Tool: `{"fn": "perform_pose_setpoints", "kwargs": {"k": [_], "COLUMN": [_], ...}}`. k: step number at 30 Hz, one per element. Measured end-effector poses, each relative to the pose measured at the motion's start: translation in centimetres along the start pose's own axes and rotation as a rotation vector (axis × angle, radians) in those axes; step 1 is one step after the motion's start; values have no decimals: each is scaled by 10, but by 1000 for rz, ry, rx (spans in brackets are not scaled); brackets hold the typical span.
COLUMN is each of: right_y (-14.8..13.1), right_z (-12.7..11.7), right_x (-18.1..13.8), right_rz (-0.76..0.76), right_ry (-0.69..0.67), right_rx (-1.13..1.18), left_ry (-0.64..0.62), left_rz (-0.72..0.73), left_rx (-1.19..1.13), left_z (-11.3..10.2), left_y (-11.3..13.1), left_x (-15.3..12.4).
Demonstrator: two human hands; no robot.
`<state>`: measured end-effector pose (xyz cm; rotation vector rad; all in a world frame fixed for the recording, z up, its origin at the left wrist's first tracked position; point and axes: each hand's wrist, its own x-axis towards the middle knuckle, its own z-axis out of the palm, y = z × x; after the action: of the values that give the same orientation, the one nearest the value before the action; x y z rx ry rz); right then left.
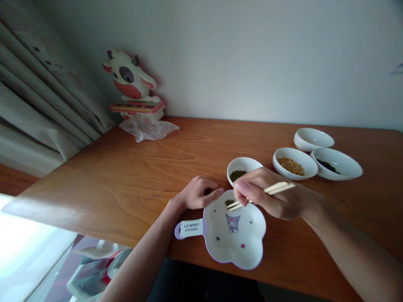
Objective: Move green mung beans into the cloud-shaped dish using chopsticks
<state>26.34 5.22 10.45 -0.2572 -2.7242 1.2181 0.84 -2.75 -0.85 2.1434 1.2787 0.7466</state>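
Observation:
My right hand (267, 195) grips a pair of wooden chopsticks (277, 188), their tips over the far rim of a white flower-shaped dish (239, 245) with a purple edge, a handle and a cartoon figure. A few dark green beans (229, 202) lie in the dish at the tips. My left hand (198, 193) rests curled on the table, touching the dish's far left rim. Just behind stands a small white bowl of green beans (238, 174).
Three more white bowls sit at the right: one with yellow beans (291, 165), one with dark beans (329, 166), one that looks empty (313, 138). A cow-shaped toy (132, 86) and crumpled clear plastic (147, 128) are at the back left. The wooden table's (126, 176) front edge is near me.

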Motion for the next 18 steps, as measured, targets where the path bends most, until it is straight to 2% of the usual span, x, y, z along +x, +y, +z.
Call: {"fn": "perform_pose_setpoints", "kwargs": {"k": [12, 18], "right_y": [0, -1], "right_z": [0, -2], "right_x": [-1, -2], "right_rz": [12, 2], "right_ry": [-6, -21], "right_rx": [28, -6], "left_ry": [29, 21], "left_rz": [44, 17], "left_rx": [-9, -6], "left_z": [-1, 0], "left_y": [1, 0], "left_x": [1, 0]}}
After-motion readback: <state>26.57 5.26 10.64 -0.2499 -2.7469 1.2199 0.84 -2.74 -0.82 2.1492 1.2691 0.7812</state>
